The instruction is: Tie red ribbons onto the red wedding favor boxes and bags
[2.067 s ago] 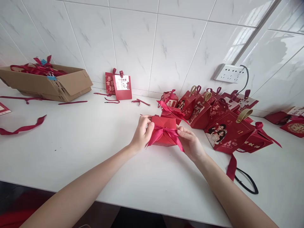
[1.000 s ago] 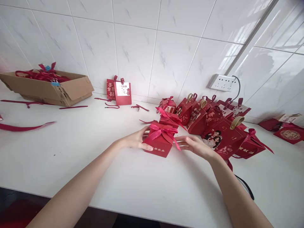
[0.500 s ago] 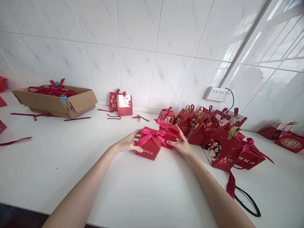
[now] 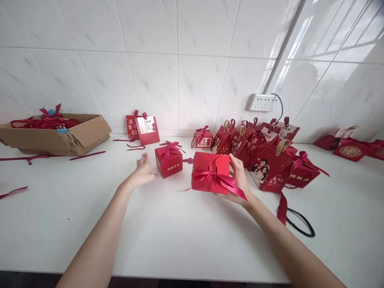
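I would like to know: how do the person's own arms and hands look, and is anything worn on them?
The left forearm and right forearm are bare up to the picture's edge: no sleeve, watch or bracelet shows. The left hand and right hand wear no gloves, and no ring is visible, though the left hand is slightly blurred.

The box (image 4: 201, 165) just right of centre looks like smooth card with a soft sheen, and its ribbon (image 4: 230, 183) like glossy satin cloth. Matt cardboard forms the carton (image 4: 58, 140) at far left. Glazed, shiny tiles (image 4: 150, 28) fill the upper frame; the tabletop (image 4: 168, 236) below is smooth, the socket strip (image 4: 261, 103) at upper right apparently plastic.
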Tool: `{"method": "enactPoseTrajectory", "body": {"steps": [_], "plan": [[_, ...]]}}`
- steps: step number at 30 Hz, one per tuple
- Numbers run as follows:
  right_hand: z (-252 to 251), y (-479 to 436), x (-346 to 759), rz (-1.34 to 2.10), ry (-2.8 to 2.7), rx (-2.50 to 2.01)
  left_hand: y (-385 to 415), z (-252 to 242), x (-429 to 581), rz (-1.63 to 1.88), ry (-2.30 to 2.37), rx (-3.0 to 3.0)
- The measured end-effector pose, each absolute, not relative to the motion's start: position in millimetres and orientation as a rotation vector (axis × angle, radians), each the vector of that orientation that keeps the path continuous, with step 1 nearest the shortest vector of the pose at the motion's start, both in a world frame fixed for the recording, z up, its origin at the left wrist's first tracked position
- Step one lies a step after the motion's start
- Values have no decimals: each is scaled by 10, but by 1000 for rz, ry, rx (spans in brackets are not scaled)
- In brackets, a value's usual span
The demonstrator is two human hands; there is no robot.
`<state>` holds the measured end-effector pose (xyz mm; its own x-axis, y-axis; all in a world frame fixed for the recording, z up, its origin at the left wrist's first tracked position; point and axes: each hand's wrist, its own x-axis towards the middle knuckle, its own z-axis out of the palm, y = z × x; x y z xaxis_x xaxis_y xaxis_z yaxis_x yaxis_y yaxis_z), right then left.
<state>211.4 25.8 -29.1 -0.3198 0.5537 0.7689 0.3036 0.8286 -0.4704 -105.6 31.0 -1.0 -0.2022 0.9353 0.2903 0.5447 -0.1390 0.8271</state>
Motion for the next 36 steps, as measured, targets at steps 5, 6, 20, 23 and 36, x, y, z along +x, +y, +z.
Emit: {"method": "enactPoseTrajectory", "body": {"steps": [5, 6, 20, 23, 36], "plan": [[-369, 249, 2113, 255, -2007, -592, 123, 191, -752, 1739, 1733, 1779], [-398, 270, 2114, 261, -2022, -617, 94, 185, -647, 1664, 1540, 1796], [-562, 442, 2055, 395, -2044, -916, -69, -23, -82, 998, 1415, 1662], [-567, 429, 2051, 460, -2046, -876, -40, -92, -86, 986, 1424, 1653], [-82, 236, 2234, 1239, -1892, -777, 78, -267, -118, 1042, 998, 1545]]}}
